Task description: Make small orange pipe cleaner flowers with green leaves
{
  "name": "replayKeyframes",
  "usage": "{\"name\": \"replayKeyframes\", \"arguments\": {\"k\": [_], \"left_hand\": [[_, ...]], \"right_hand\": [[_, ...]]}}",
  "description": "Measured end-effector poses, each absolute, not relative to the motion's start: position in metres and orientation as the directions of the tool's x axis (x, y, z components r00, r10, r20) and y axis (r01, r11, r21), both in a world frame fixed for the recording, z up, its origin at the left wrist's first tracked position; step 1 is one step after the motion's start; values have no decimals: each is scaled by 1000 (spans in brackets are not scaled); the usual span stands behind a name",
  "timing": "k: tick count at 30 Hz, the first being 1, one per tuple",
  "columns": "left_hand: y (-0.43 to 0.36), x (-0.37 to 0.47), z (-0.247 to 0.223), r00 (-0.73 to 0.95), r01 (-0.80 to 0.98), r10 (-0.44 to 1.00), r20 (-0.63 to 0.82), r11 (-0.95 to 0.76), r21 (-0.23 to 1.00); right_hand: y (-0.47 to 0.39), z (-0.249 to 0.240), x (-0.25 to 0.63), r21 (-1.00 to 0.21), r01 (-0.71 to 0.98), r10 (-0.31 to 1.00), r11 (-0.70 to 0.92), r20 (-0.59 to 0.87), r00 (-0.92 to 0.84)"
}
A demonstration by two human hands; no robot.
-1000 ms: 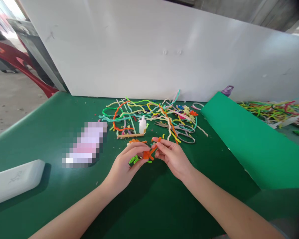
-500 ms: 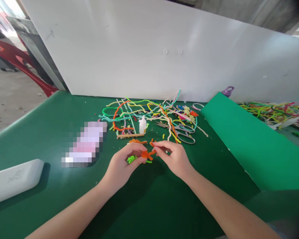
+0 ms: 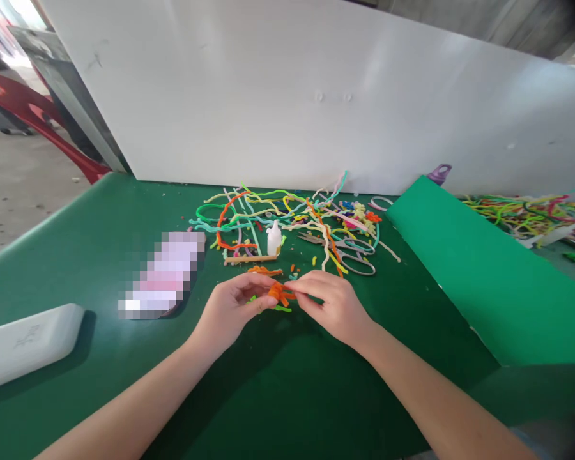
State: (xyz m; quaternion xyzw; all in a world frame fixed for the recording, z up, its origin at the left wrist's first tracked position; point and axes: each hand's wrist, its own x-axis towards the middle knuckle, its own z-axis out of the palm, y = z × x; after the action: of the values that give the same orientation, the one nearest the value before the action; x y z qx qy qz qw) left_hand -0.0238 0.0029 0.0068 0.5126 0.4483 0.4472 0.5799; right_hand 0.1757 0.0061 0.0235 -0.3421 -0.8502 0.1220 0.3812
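My left hand (image 3: 232, 305) pinches an orange pipe-cleaner figure (image 3: 278, 292) with short prongs sticking out to the right. On that figure's right side, my right hand (image 3: 333, 303) has thumb and forefinger closed on one of its orange ends; the exact grip is partly hidden. Behind the left fingers lies another orange pipe-cleaner piece (image 3: 264, 271). A bright green piece (image 3: 282, 309) shows below the figure, partly covered by the left hand. Small orange and pale blue snippets (image 3: 293, 276) lie just beyond the fingertips.
Beyond my hands are a white glue bottle (image 3: 274, 239), a wooden stick (image 3: 250, 259), scissors (image 3: 359, 255) and tangled pipe cleaners (image 3: 268, 203). A green board (image 3: 489, 275) lies right. On the left are a blurred-out pink object (image 3: 170, 275) and a white case (image 3: 33, 345).
My right hand has moved in against the orange figure; the orange end it pinched stood farther up and right before. The left hand has shifted slightly and keeps its hold.
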Motion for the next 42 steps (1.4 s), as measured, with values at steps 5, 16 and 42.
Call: {"name": "replayKeyframes", "arguments": {"k": [5, 16, 42], "left_hand": [[5, -23, 3, 212, -157, 968, -133, 167, 973], [2, -26, 1, 464, -403, 860, -213, 420, 813], [-2, -22, 7, 285, -285, 956, -63, 148, 947]], "right_hand": [[5, 23, 175, -436, 497, 658, 751, 559, -504], [0, 21, 173, -459, 446, 640, 768, 570, -515], [-1, 21, 164, -999, -5, 950, -46, -42, -310]]}}
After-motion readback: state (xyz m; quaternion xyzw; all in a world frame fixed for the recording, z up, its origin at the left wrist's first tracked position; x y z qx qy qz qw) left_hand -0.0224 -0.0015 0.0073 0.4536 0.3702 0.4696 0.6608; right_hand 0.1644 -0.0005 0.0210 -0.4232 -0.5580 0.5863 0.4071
